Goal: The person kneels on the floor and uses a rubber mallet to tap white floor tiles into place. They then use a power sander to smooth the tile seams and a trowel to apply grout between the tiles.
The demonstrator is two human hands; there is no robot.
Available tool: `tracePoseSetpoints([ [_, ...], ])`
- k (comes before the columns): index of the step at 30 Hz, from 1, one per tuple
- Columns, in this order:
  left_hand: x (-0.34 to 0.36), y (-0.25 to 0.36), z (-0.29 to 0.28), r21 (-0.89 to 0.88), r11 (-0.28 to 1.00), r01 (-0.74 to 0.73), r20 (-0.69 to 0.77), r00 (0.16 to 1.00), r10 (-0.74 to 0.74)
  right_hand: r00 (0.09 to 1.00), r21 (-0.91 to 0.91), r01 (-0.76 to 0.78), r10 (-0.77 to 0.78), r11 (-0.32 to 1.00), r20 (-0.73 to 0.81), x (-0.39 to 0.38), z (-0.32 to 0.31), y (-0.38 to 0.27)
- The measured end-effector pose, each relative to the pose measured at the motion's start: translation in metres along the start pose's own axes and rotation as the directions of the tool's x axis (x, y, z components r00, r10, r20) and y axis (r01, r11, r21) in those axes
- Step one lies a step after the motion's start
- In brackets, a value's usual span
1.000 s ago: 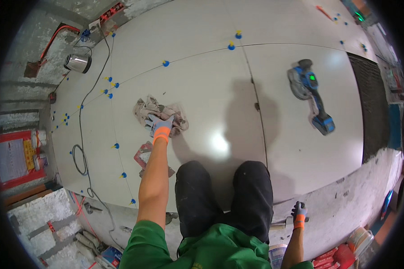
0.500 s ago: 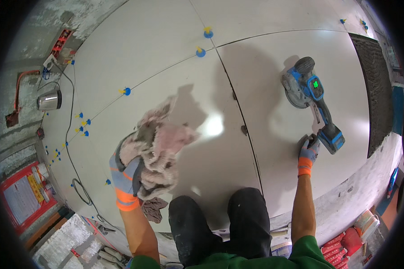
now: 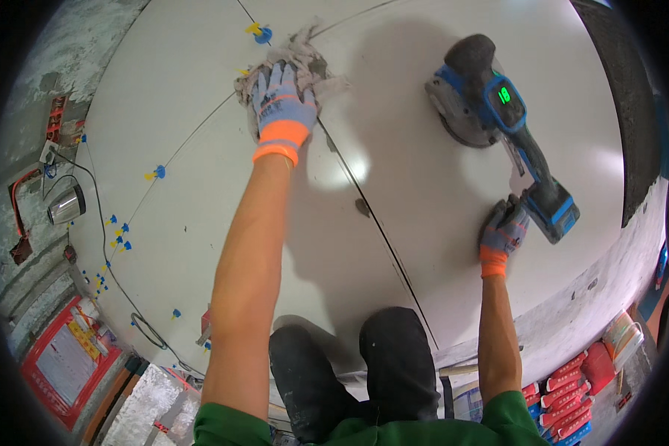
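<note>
My left hand (image 3: 282,104), in a grey and orange work glove, lies flat with its fingers stretched out over a crumpled, dirty pinkish-grey rag (image 3: 310,63). It presses the rag onto the large pale tiles (image 3: 223,201) where the joints meet. A yellow and blue tile-levelling spacer (image 3: 260,33) stands just beyond the rag. My right hand (image 3: 505,224), gloved alike, rests on the tile with loosely bent fingers and holds nothing visible. Beside it is the battery end of a blue and black cordless tile vibrator (image 3: 507,105), with a suction pad and a lit green display.
Several spacers (image 3: 156,172) line the joints on the left. A black cable (image 3: 100,215) runs past a metal kettle-like vessel (image 3: 67,204). Dark mortar (image 3: 639,126) borders the tiles at right. Red packages (image 3: 569,401) and a white bucket (image 3: 623,338) stand at lower right. Grey lumps (image 3: 362,207) sit by the joint.
My left hand has moved forward and right with the rag, from bunching it to pressing it flat on the tiles. My right hand stays beside the vibrator. The view has shifted.
</note>
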State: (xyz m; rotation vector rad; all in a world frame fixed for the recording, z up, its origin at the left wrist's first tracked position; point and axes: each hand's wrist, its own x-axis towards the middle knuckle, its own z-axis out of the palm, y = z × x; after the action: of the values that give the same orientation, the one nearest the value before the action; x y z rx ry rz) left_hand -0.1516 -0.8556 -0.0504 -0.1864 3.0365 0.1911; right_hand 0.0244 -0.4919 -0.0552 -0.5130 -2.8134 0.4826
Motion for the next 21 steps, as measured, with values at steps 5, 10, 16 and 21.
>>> tracePoseSetpoints([
  [5, -0.023, 0.011, -0.008, 0.014, 1.000, 0.010, 0.098, 0.995, -0.012, 0.993, -0.006, 0.075, -0.075, 0.997, -0.086, 0.001, 0.006, 0.008],
  [10, -0.104, 0.041, 0.000, 0.058, 0.989, -0.138, 0.112, 0.985, 0.131, 0.991, 0.030, 0.086, -0.083, 0.996, -0.105, 0.003, 0.011, 0.015],
  [16, -0.234, 0.089, 0.010, 0.064, 0.964, -0.257, 0.269, 0.935, 0.232, 0.969, 0.233, -0.123, 0.065, 0.965, 0.239, -0.024, -0.005, 0.018],
  [21, -0.354, 0.125, 0.036, 0.076, 0.898, -0.433, 0.289, 0.872, 0.396, 0.928, 0.498, -0.262, 0.075, 0.826, 0.364, -0.091, -0.049, 0.057],
])
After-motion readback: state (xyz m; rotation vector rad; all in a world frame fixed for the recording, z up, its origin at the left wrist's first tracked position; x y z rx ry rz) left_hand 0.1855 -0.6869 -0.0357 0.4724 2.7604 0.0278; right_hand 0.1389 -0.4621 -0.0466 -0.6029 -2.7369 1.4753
